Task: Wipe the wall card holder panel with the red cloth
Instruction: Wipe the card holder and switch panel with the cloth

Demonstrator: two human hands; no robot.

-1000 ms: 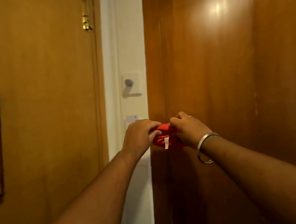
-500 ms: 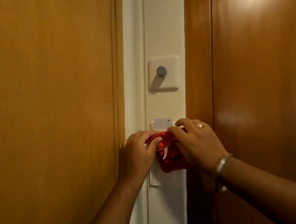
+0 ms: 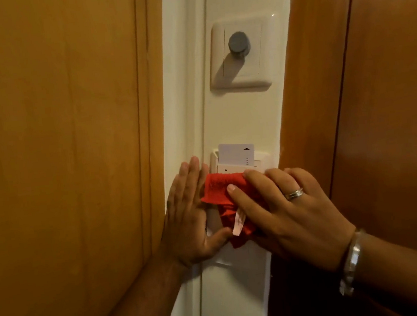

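The card holder panel (image 3: 239, 166) sits on the white wall strip (image 3: 247, 117), a white card (image 3: 236, 152) upright in its slot; the red cloth (image 3: 222, 188) covers its lower face, pressed by the right hand (image 3: 282, 209); at 9 o'clock the left hand (image 3: 190, 216) lies flat, fingers spread, holding nothing; at 12 o'clock sits 1 grey knob (image 3: 238, 44).

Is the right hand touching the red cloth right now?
Touching. The head view shows the right hand with its thumb and fingers pressed on the red cloth, against the card holder.
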